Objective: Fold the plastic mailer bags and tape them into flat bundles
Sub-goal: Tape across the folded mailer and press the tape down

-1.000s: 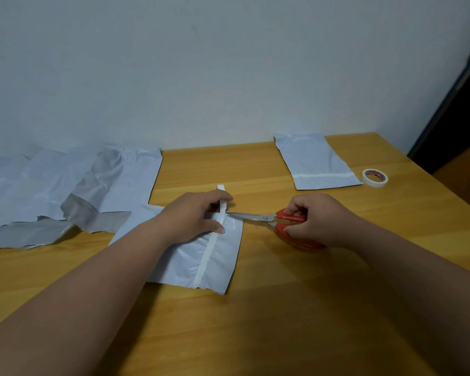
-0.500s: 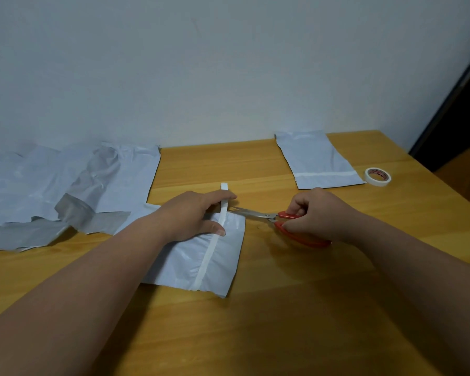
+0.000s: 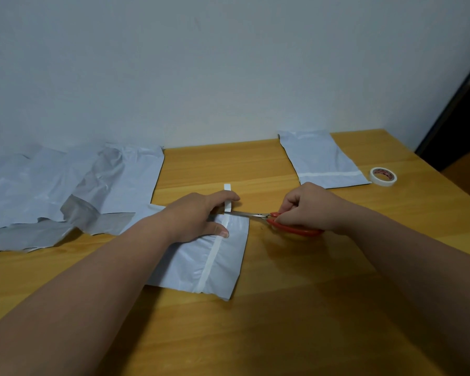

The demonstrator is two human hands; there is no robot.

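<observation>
Trimming white tape strip (image 3: 227, 198) on the folded white plastic mailer (image 3: 201, 263) mid-table, left hand (image 3: 198, 217) pinching tape, right hand (image 3: 308, 206) gripping red-handled scissors (image 3: 282, 223); one taped bundle (image 3: 322, 161) done, I judge, unfolded grey-white bags (image 3: 65, 185) left

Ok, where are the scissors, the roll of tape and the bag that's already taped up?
scissors (image 3: 296, 229), head view, on the red handle below the right hand.
roll of tape (image 3: 383, 176), head view, on its white rim.
taped bag (image 3: 320, 158), head view, on its flat middle, above the tape strip.
</observation>
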